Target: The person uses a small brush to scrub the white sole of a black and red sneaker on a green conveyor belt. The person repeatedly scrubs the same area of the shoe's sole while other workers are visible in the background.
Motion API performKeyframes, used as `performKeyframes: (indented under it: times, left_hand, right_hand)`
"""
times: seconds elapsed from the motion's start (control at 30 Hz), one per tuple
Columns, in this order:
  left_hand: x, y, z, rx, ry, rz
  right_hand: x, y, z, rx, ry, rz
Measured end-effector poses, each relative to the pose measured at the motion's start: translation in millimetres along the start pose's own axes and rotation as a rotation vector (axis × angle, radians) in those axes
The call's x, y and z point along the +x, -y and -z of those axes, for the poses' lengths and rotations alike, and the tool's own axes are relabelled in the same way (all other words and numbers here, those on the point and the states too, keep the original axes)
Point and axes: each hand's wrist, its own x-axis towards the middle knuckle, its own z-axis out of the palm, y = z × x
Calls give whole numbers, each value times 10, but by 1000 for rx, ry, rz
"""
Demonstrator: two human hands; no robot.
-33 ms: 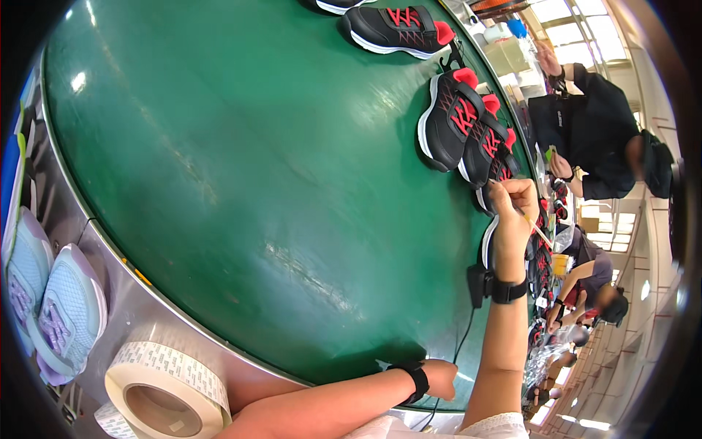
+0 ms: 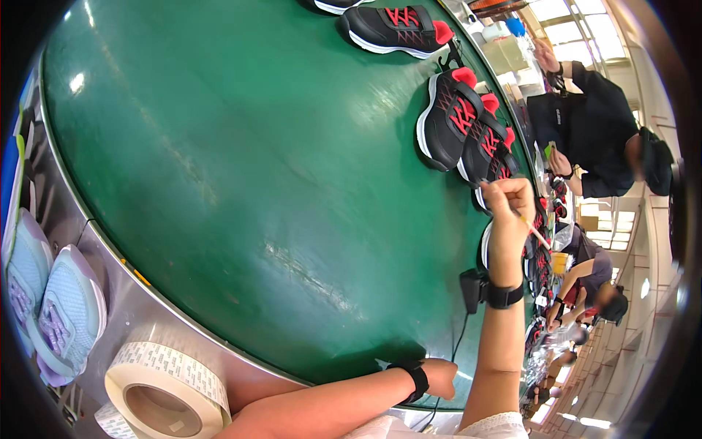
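Observation:
My right hand is raised over the right side of the green table, thumb and fingers pinched. A thin pale stick passes through that hand and juts out behind it; its other end is too small to make out. Just beyond the fingertips, black sneakers with red laces and white soles stand in a row, the closest large one a black sneaker. Part of another sneaker is hidden behind my wrist. Low down, my left hand rests by the table's near edge, its fingers curled out of sight.
The green table has a metal rim. Another black sneaker stands at the far end. At lower left are a label roll and light blue shoes. A cable hangs from my right wristband. Co-workers stand at right.
My right hand and wrist have shifted very slightly left, the stick still in the fingers. My left hand and the sneakers have stayed put.

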Motion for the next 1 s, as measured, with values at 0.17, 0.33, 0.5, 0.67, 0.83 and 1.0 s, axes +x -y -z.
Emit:
performKeyframes:
  times: [0.17,0.33,0.5,0.67,0.83,1.0]
  left_hand:
    - [17,-68,29,45,132,34]
    - [-6,-79,30,79,150,52]
    - [10,31,-84,15,-3,-31]
    - [-39,-38,52,47,134,-30]
    - [-77,-93,109,73,201,20]
    - [-63,-59,97,64,209,23]
  right_hand:
    - [-184,0,-323,147,-16,-1]
    - [-148,-117,-348,178,-104,59]
    - [-173,-97,-366,90,-22,8]
    - [-190,-71,-353,48,-14,-23]
    - [-240,-82,-325,-4,-12,4]
    - [-244,-142,-284,24,-50,-7]
